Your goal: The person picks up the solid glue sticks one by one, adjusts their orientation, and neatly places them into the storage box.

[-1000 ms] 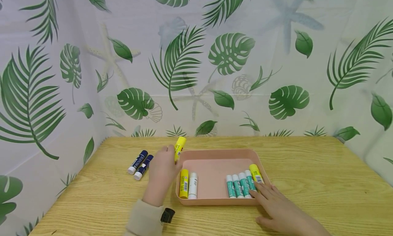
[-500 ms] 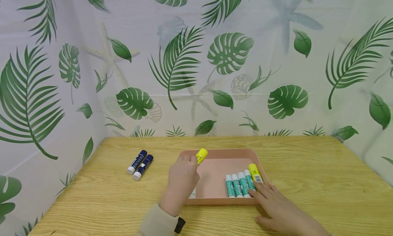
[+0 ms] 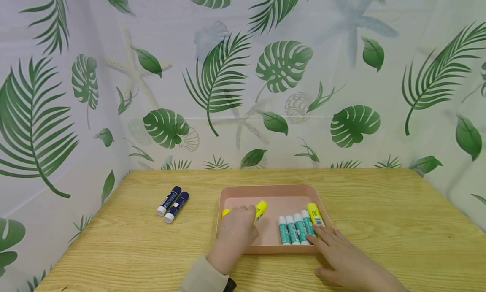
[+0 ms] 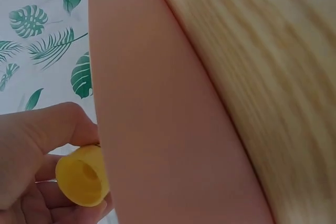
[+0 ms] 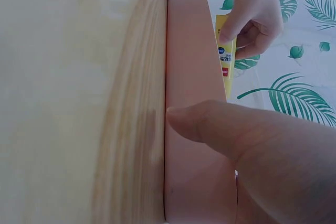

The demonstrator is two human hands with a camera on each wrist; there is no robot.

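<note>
In the head view my left hand is over the left half of a pink tray and grips a yellow glue stick. The glue stick's hollow yellow end shows between thumb and fingers in the left wrist view. Another yellow glue stick lies in the tray, mostly hidden behind this hand. My right hand rests at the tray's front right corner, its fingers extended near the green glue sticks and a yellow glue stick. Its thumb lies across the tray's front wall.
Two dark blue glue sticks with white ends lie on the wooden table, left of the tray. A leaf-patterned cloth hangs behind the table.
My left hand has carried the yellow glue stick rightward from beyond the tray's left edge and lowered it into the tray. The right hand has stayed at the corner.
</note>
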